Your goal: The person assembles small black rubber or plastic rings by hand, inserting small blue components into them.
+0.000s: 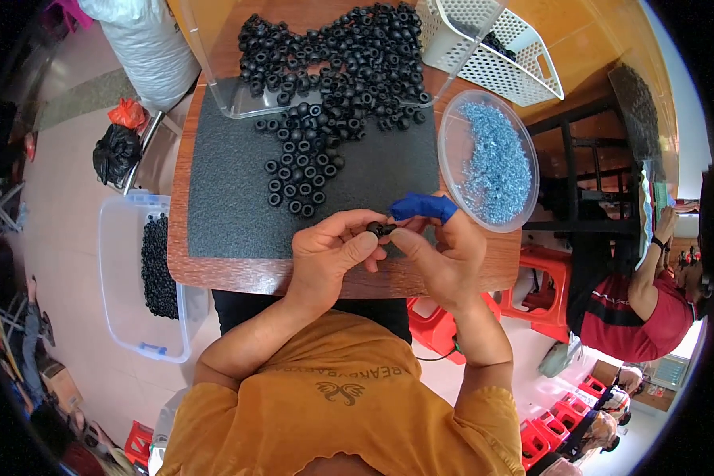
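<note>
Just over the near edge of the table, my left hand (325, 252) pinches a small black ring-shaped part (375, 228) between thumb and fingers. From the other side my right hand (451, 266), a blue wrap (423, 207) round its forefinger, closes on the dark narrow end of the same part. Whether that end is a separate piece is too small to tell. Beyond my hands, many loose black ring parts (297, 163) lie on a dark grey mat (230, 182). They run back into a larger heap (341, 67) in a clear plastic tub (228, 105) whose near side is open.
Right of the mat, a round clear dish (452, 151) holds tiny pale-blue pieces (496, 163). Behind it stands a white perforated basket (523, 75). A clear bin (123, 285) with black parts is at floor left. Red stools (543, 282) and a seated person (642, 313) are at right.
</note>
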Motion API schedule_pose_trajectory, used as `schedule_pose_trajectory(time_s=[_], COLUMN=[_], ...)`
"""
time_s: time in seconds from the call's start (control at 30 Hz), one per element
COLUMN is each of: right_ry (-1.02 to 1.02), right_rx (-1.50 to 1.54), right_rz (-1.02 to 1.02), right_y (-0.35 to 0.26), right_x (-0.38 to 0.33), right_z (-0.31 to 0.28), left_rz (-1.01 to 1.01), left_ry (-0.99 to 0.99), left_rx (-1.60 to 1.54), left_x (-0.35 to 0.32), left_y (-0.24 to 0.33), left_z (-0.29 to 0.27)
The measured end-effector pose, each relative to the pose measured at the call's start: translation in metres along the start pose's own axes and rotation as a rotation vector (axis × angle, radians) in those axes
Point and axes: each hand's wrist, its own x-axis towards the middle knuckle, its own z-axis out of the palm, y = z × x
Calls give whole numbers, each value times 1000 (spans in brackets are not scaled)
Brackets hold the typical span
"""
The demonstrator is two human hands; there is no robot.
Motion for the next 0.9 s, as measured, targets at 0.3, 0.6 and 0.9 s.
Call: schedule_pose_trajectory(time_s=[0.3,0.6,0.9], right_ry=[-47,-79,-73], right_rx=[-42,-176,-182], right_rz=[-25,-83,-66], right_y=[2,-3,1], right_x=[3,6,5], right_z=[-1,1,0], left_rz=[-28,-11,-53], left_ry=[-31,2,-34], left_rx=[48,187,98], left_x=[-2,-4,-3], left_y=[2,-2,-3], left_z=[-3,-1,-2])
